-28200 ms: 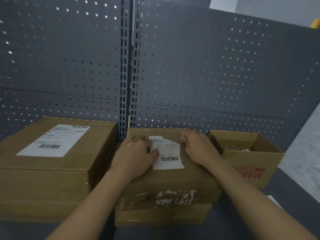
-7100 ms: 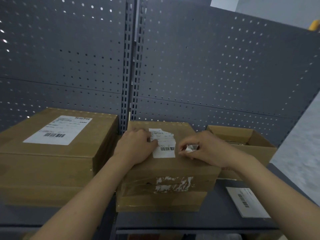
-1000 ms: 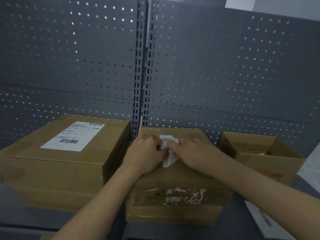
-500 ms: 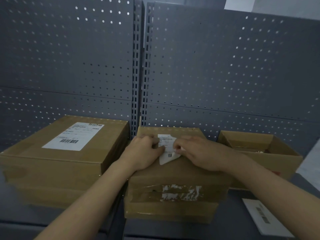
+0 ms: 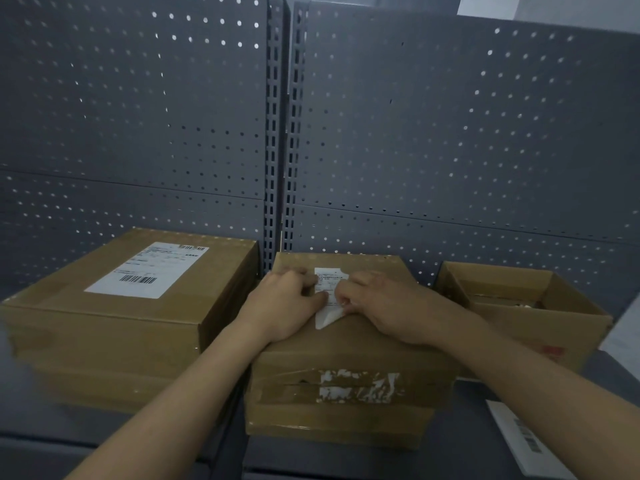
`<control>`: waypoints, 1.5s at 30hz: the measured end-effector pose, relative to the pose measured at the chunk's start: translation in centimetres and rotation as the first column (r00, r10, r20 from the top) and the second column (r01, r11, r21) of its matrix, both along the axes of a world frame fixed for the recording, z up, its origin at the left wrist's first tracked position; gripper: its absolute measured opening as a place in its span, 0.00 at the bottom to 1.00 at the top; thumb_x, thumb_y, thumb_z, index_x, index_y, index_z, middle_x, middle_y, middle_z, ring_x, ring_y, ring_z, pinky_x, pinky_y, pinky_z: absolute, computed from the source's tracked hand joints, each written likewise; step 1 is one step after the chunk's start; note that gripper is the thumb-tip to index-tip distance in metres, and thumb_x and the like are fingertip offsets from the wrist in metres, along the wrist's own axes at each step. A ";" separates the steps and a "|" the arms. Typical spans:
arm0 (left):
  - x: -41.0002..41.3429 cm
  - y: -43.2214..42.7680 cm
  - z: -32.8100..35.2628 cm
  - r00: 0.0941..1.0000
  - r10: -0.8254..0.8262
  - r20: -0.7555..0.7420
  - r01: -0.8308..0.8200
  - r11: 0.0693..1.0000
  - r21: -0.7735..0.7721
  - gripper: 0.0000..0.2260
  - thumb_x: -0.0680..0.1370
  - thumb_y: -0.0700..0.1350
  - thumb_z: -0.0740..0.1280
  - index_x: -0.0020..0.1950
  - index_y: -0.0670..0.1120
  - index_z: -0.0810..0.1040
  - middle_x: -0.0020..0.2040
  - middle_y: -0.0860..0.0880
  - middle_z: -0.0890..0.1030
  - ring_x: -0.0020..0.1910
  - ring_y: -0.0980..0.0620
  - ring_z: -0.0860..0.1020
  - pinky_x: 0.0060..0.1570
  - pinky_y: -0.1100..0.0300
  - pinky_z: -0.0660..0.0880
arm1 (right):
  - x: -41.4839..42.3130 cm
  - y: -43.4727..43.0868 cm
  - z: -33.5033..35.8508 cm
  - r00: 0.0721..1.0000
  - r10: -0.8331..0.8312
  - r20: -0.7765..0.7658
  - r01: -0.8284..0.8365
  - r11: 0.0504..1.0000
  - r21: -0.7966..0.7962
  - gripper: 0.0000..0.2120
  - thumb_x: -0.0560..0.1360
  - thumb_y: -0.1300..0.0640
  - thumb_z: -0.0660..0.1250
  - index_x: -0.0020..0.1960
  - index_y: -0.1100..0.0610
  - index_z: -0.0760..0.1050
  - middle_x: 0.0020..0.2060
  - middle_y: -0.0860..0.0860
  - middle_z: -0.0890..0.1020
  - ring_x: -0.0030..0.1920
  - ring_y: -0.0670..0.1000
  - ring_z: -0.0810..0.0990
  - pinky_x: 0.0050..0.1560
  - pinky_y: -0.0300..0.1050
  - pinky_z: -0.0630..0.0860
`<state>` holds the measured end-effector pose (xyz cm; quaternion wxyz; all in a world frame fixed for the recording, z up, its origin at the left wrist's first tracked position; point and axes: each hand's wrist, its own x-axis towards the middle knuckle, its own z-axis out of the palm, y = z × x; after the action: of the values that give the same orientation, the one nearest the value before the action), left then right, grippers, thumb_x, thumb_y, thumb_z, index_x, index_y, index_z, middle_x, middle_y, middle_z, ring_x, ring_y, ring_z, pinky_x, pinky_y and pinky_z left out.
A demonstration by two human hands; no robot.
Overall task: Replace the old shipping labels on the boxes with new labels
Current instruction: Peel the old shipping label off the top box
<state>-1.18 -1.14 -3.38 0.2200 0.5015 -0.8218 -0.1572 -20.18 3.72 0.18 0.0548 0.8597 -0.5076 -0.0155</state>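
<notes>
Left hand (image 5: 285, 306), fingers curled, braces the middle box (image 5: 349, 348) at 9 o'clock of the old label (image 5: 328, 277) to steady it; right hand (image 5: 384, 306) pinches its lifted 5 o'clock corner to peel.

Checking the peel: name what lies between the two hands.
Head view: the old label, its lower corner lifted, lies between the left hand and the right hand.
</notes>
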 end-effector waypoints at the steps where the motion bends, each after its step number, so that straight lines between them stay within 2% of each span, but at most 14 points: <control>1: 0.0 0.1 0.0 1.000 0.002 -0.007 -0.002 1.000 -0.007 0.22 0.80 0.56 0.63 0.73 0.51 0.72 0.76 0.52 0.67 0.74 0.49 0.64 0.68 0.54 0.64 | 0.1 0.1 -0.2 0.998 0.010 -0.068 -0.014 0.999 -0.048 0.05 0.84 0.50 0.54 0.58 0.47 0.65 0.50 0.49 0.69 0.48 0.49 0.69 0.49 0.51 0.74; 3: -0.1 0.2 0.1 1.000 0.007 -0.016 -0.007 1.000 -0.014 0.21 0.80 0.55 0.63 0.73 0.51 0.72 0.75 0.52 0.68 0.73 0.49 0.65 0.67 0.55 0.65 | 0.3 0.2 -0.2 0.988 0.004 -0.151 -0.018 0.995 -0.097 0.05 0.84 0.51 0.52 0.59 0.47 0.62 0.51 0.52 0.70 0.49 0.50 0.68 0.48 0.51 0.75; 7: -0.1 0.1 0.0 0.998 0.037 -0.047 -0.037 0.999 0.010 0.22 0.80 0.54 0.64 0.72 0.50 0.73 0.75 0.52 0.69 0.72 0.49 0.67 0.68 0.55 0.66 | 0.6 0.2 0.0 0.982 -0.015 -0.188 -0.008 0.993 -0.118 0.05 0.83 0.51 0.52 0.59 0.48 0.61 0.50 0.53 0.70 0.50 0.51 0.68 0.47 0.49 0.74; 12: 0.7 -0.1 0.4 0.981 -0.017 -0.193 0.030 0.997 0.065 0.14 0.81 0.45 0.63 0.64 0.51 0.80 0.62 0.58 0.78 0.63 0.58 0.74 0.55 0.66 0.66 | 0.5 -0.1 0.0 0.988 0.009 -0.152 -0.027 0.993 -0.117 0.04 0.83 0.50 0.53 0.57 0.49 0.63 0.50 0.52 0.71 0.48 0.50 0.68 0.48 0.50 0.75; 16: 1.4 -0.7 0.3 0.983 0.072 -0.170 -0.058 0.995 0.084 0.18 0.80 0.44 0.64 0.70 0.46 0.75 0.73 0.48 0.71 0.72 0.49 0.68 0.62 0.65 0.63 | 0.8 -0.3 -0.1 0.990 0.048 -0.133 -0.061 0.993 -0.097 0.06 0.83 0.50 0.55 0.58 0.49 0.64 0.47 0.48 0.66 0.48 0.48 0.67 0.47 0.47 0.74; 18: 1.5 -0.8 0.2 0.975 0.122 -0.184 -0.102 0.988 0.114 0.20 0.79 0.45 0.67 0.71 0.44 0.74 0.72 0.46 0.72 0.71 0.48 0.70 0.58 0.65 0.64 | 0.6 -0.7 -0.2 0.987 0.078 -0.139 -0.093 0.991 -0.100 0.05 0.83 0.50 0.55 0.58 0.48 0.65 0.46 0.46 0.63 0.48 0.47 0.67 0.46 0.45 0.72; 21: 1.6 -1.0 0.2 0.964 0.161 -0.212 -0.133 0.981 0.143 0.24 0.78 0.48 0.69 0.73 0.44 0.72 0.72 0.46 0.72 0.69 0.48 0.72 0.60 0.63 0.67 | 0.3 -1.3 -0.8 0.988 0.125 -0.092 -0.131 0.989 -0.061 0.05 0.82 0.48 0.56 0.49 0.45 0.68 0.44 0.44 0.68 0.48 0.48 0.72 0.48 0.46 0.72; 24: 1.6 -0.8 0.2 0.966 0.159 -0.204 -0.134 0.982 0.130 0.21 0.79 0.47 0.68 0.71 0.43 0.74 0.72 0.46 0.72 0.70 0.48 0.71 0.59 0.65 0.65 | 0.0 -1.7 -1.2 0.983 0.179 -0.040 -0.184 0.958 -0.219 0.14 0.79 0.42 0.57 0.38 0.42 0.75 0.37 0.45 0.76 0.40 0.46 0.75 0.45 0.44 0.73; 26: 1.4 -0.6 0.3 0.968 0.150 -0.200 -0.129 0.985 0.117 0.19 0.79 0.47 0.68 0.70 0.43 0.75 0.71 0.46 0.72 0.70 0.48 0.70 0.56 0.66 0.62 | 0.0 -1.9 -1.6 0.983 0.182 0.009 -0.177 0.967 -0.185 0.13 0.79 0.44 0.58 0.40 0.45 0.75 0.36 0.44 0.76 0.39 0.44 0.74 0.42 0.40 0.71; 28: 1.4 -0.6 0.4 0.967 0.145 -0.211 -0.120 0.985 0.124 0.20 0.79 0.47 0.68 0.71 0.44 0.74 0.72 0.47 0.72 0.70 0.49 0.70 0.57 0.67 0.62 | 0.1 -2.1 -1.5 0.989 0.146 -0.035 -0.149 0.983 -0.106 0.06 0.81 0.49 0.59 0.45 0.44 0.69 0.42 0.40 0.71 0.44 0.40 0.70 0.43 0.39 0.69; 32: 1.5 -0.6 0.3 0.954 0.156 -0.254 -0.121 0.981 0.151 0.22 0.79 0.47 0.69 0.73 0.46 0.72 0.73 0.49 0.71 0.70 0.50 0.70 0.56 0.66 0.62 | 0.1 -2.2 -0.9 0.997 0.053 0.053 -0.048 0.996 -0.078 0.08 0.82 0.54 0.58 0.47 0.43 0.65 0.45 0.38 0.69 0.48 0.39 0.69 0.50 0.45 0.75; 35: 1.4 -0.7 0.2 0.953 0.155 -0.261 -0.120 0.982 0.144 0.22 0.79 0.47 0.69 0.73 0.46 0.72 0.73 0.49 0.70 0.71 0.50 0.69 0.57 0.66 0.62 | 0.4 -2.1 -0.8 0.997 0.061 0.048 -0.055 0.992 -0.114 0.07 0.82 0.53 0.58 0.47 0.43 0.64 0.45 0.40 0.70 0.47 0.44 0.72 0.48 0.48 0.75; 41: 1.5 -1.1 -0.2 0.958 0.155 -0.242 -0.122 0.981 0.148 0.25 0.79 0.50 0.69 0.75 0.46 0.70 0.78 0.49 0.64 0.76 0.48 0.63 0.71 0.56 0.62 | 0.8 -2.5 -0.8 0.998 0.053 0.026 -0.047 0.981 -0.189 0.03 0.82 0.50 0.58 0.53 0.45 0.70 0.51 0.43 0.78 0.47 0.47 0.74 0.43 0.45 0.72; 45: 1.5 -1.3 -0.3 0.962 0.152 -0.225 -0.123 0.983 0.137 0.25 0.79 0.50 0.69 0.75 0.46 0.70 0.78 0.49 0.64 0.76 0.48 0.62 0.72 0.55 0.61 | 1.2 -2.6 -0.4 0.997 0.043 0.058 -0.031 0.981 -0.192 0.06 0.82 0.56 0.58 0.52 0.46 0.70 0.48 0.39 0.77 0.42 0.43 0.68 0.33 0.34 0.56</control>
<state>0.35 -2.47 -3.66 0.2951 0.5479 -0.7420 -0.2493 -19.00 1.09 -0.17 0.1216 0.8599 -0.4920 0.0611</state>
